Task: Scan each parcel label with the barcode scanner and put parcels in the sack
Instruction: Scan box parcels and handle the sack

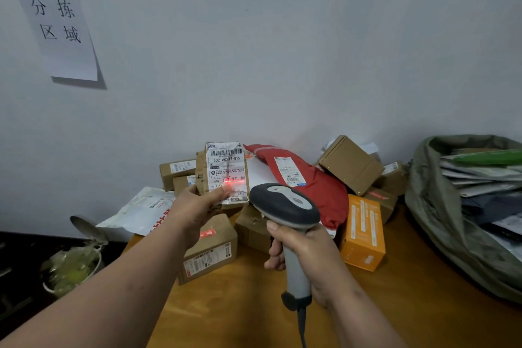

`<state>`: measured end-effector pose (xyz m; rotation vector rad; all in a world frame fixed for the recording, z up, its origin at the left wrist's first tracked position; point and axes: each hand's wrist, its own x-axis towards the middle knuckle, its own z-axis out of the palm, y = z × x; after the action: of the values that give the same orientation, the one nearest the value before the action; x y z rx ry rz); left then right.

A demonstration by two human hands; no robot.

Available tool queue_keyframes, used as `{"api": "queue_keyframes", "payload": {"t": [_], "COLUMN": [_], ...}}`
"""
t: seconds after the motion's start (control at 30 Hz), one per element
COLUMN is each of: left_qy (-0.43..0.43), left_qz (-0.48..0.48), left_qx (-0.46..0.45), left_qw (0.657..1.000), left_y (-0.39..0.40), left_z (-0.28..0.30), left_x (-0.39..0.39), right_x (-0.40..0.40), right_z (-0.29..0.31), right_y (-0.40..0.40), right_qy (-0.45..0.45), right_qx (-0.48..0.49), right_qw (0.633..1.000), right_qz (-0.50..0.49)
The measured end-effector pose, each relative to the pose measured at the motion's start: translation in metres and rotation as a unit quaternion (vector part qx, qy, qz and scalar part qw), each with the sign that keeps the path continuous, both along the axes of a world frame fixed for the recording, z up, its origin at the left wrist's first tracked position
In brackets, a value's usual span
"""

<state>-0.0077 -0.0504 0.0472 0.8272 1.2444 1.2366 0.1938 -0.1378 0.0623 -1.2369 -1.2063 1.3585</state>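
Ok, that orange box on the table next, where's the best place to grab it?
Probably across the narrow sides of the orange box, near its front end, coming from above. It lies flat, its front and right side look clear, while the red bag crowds its far left.

One scanner (285,206), one sack (435,206), two hands (197,206)

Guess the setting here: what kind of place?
Likely a parcel sorting station. A wall sign reads 分拣区域 (sorting area), labelled parcels are piled on a wooden table, a sack at right holds mailers, and the right hand aims a barcode scanner.
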Motion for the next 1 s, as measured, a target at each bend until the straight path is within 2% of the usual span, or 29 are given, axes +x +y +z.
{"api": "queue_keyframes", "payload": {"t": [0.6, 0.77, 0.9, 1.0], "left_qy": [0.001, 0.000, 0.005, 0.015], "left_qz": [-0.010, -0.018, -0.064, -0.120], "left_qx": [-0.007, -0.025, -0.058, -0.068], "left_qw": [1.000, 1.000, 0.996, 0.990], "left_y": [-0.007, -0.006, -0.006, 0.000], "left_z": [-0.008, -0.010, -0.008, -0.010], "left_x": [0.020, 0.040, 0.078, 0.111], "right_x": [0.021, 0.037, 0.063, 0.083], "right_z": [-0.006, -0.004, -0.009, -0.014], "right_y": [-0.002, -0.006, -0.008, -0.008], "right_qy": [-0.026, -0.037, -0.028, 0.012], "right_qx": [0.015, 0.027, 0.022, 0.021], "right_qw": [1.000, 0.998, 0.996, 0.992], "right_qz": [-0.001, -0.036, -0.081, -0.123]}}
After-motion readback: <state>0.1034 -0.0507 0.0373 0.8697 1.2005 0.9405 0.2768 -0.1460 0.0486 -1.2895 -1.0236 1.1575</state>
